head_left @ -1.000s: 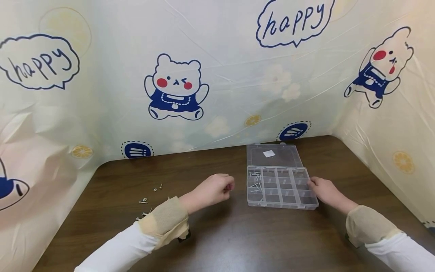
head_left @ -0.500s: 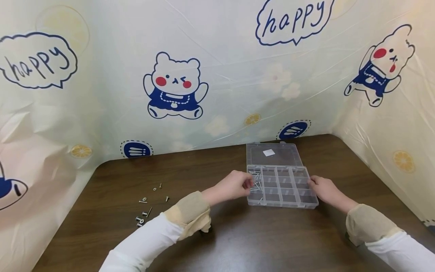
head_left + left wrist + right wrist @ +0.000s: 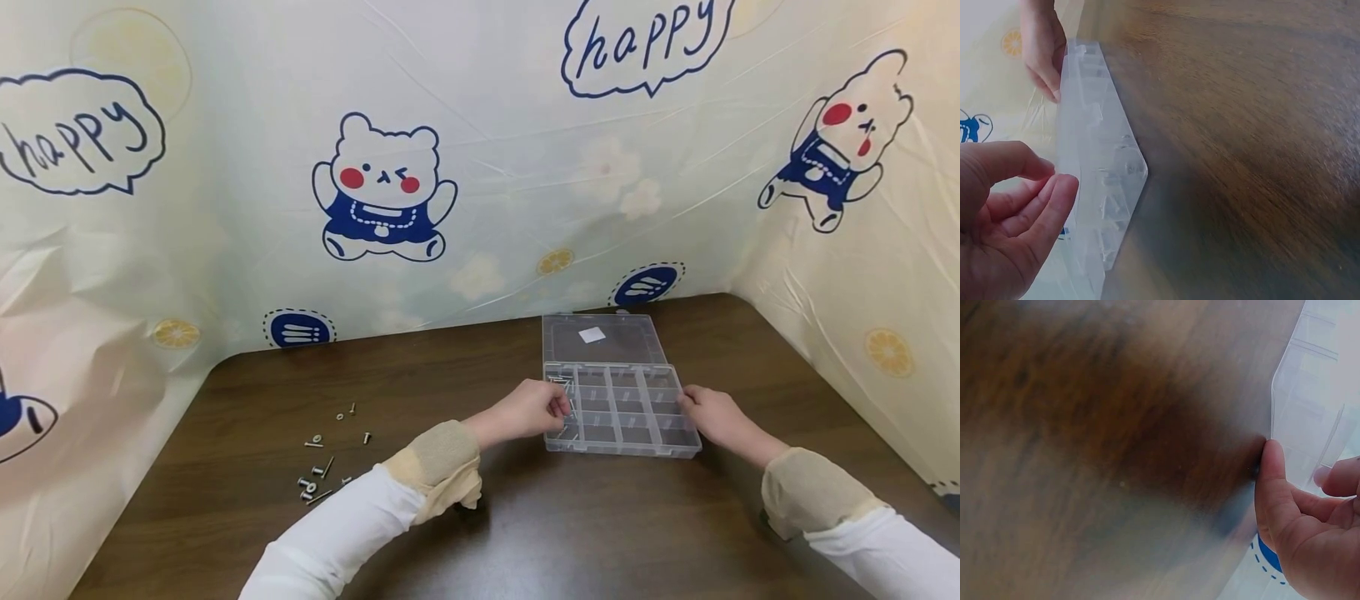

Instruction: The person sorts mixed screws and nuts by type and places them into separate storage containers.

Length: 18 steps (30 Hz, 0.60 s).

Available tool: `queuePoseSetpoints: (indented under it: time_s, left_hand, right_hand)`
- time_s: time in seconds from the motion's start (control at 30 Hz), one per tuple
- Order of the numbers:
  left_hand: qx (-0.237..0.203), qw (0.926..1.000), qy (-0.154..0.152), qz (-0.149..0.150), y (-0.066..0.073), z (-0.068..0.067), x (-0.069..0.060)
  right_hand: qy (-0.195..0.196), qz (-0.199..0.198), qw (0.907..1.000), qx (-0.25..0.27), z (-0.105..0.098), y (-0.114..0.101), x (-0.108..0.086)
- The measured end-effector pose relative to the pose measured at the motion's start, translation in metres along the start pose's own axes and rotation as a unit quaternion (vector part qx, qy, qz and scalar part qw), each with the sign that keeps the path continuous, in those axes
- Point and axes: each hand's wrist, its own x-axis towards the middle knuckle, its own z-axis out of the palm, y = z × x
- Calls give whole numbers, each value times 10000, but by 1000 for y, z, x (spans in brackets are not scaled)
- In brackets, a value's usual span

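Note:
A clear plastic compartment box [image 3: 630, 449] lies on the table with its lid laid back. Its left column of compartments holds several silver screws [image 3: 561, 381]. My left hand [image 3: 531, 408] is over that column at the box's left side, thumb and fingertips brought together. In the left wrist view the left hand's fingertips [image 3: 1067, 182] nearly meet, and whether a small piece is between them cannot be made out. My right hand [image 3: 716, 423] grips the box's right edge; in the right wrist view its fingers [image 3: 1272, 459] are against the clear side wall.
Loose screws [image 3: 327, 468], washers [image 3: 317, 438] and other small metal pieces are scattered on the left of the brown table [image 3: 570, 533]. A white label [image 3: 591, 334] sits on the open lid [image 3: 637, 343]. A printed curtain [image 3: 495, 167] stands behind the table.
My left hand has moved right from the bare table to over the box's left compartments, uncovering more loose metal pieces at left. My right hand has stayed on the box's right edge.

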Motion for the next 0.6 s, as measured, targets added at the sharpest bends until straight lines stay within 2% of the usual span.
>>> queuePoseSetpoints:
  time_s: [0.17,0.4,0.6]
  left_hand:
    - [-56,9998,-89,141,-5,-7,-6]
    - [301,9984,-187,443,-15,-23,-18]
    - [533,9964,-302,581,-24,-38,-33]
  right_hand:
    - [41,-42,10000,-31,1,2,1]
    - [-28,20,10000,-38,1,4,2]
    - [20,-6,10000,-40,2,3,2]
